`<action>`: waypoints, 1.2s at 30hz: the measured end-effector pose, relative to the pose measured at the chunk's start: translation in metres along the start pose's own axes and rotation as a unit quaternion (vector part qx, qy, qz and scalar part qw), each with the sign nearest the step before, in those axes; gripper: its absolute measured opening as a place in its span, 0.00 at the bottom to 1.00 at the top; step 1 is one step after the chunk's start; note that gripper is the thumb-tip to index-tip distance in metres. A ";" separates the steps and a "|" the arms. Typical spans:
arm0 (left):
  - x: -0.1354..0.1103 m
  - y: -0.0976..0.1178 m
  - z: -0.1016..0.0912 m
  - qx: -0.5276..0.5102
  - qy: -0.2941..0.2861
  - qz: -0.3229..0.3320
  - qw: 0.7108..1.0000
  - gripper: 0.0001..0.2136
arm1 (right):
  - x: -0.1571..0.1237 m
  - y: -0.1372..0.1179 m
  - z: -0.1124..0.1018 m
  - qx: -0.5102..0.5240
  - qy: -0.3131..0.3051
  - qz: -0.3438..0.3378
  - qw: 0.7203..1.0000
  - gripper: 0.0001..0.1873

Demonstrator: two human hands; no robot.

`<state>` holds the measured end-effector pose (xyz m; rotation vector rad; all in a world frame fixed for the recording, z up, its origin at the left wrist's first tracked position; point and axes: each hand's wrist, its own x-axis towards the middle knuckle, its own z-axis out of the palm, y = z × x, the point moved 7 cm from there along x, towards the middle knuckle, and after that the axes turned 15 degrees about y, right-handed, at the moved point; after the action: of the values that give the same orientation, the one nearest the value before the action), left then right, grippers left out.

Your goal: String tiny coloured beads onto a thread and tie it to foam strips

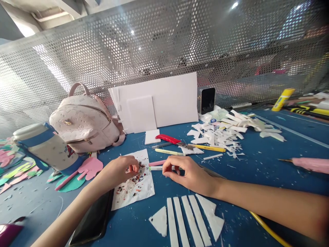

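White foam strips [181,221], apparently cut already, are being left on the blue table [262,168]; left hand [124,168] and right hand [189,175] are being held with loosely curled, empty fingers; the white board [177,97], seemingly uncut, is being left standing.

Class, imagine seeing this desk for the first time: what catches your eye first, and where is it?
Probably the curled left hand, by a debris-speckled paper, and the right hand, both central. Just beyond them, a red-handled knife stands out. In the foreground, white strips lie side by side.
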<state>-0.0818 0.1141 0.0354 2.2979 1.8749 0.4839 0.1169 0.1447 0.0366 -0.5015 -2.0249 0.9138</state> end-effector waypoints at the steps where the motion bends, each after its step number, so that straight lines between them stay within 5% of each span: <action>1: 0.000 0.000 0.000 0.001 0.002 0.000 1.000 0.06 | 0.000 0.000 0.000 0.000 0.000 0.000 1.000 0.03; 21: 0.000 -0.002 -0.003 -0.010 0.001 0.004 1.000 0.12 | -0.001 0.000 0.001 0.002 -0.005 -0.001 1.000 0.03; 36: 0.003 -0.006 0.001 0.001 -0.006 -0.013 1.000 0.08 | -0.001 -0.001 0.002 0.011 -0.009 0.002 1.000 0.03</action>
<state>-0.0862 0.1186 0.0337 2.2690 1.8981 0.4641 0.1159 0.1428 0.0362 -0.4874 -2.0285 0.9468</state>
